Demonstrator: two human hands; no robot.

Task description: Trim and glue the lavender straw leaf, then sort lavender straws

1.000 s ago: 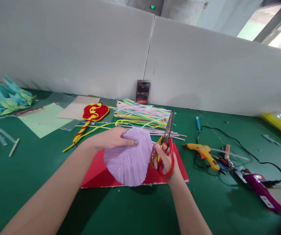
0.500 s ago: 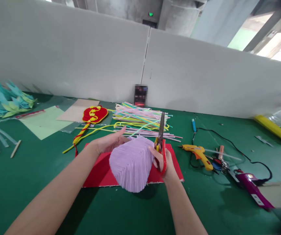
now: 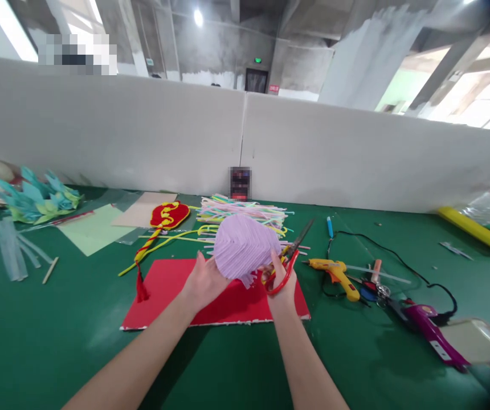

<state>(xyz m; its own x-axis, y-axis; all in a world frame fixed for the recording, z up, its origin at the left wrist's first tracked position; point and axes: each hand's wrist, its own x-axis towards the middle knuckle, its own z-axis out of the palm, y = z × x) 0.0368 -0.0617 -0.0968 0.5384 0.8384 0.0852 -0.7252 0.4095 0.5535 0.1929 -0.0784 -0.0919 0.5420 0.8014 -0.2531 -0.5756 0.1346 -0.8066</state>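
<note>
A lilac, leaf-shaped piece [image 3: 245, 245] with slanting fuzzy ridges, seemingly of pipe cleaners, is raised over a red board [image 3: 163, 285]. Loose lilac ends stick out under its lower edge. My left hand [image 3: 206, 283] supports the piece from the left, its thumb up and its fingers partly hidden behind it. In my right hand [image 3: 282, 287] are red-handled scissors [image 3: 298, 239], blades pointing up and to the right, away from the piece. The right thumb presses on the piece's right edge. Behind the piece lies a bundle of pastel pipe cleaners [image 3: 249, 209].
Left of the bundle lies a red-and-yellow fuzzy ornament [image 3: 170, 215] with a tassel on the board. A yellow glue gun [image 3: 339, 274], keys [image 3: 382, 291] and a purple-handled tool [image 3: 435, 336] lie at right. Teal paper leaves [image 3: 40, 196] stand far left. A white partition [image 3: 142, 131] closes the back.
The lilac piece has been raised and turned, its pointed side now toward the right. The scissors have tipped to the right. My view has tilted up, showing more of the room.
</note>
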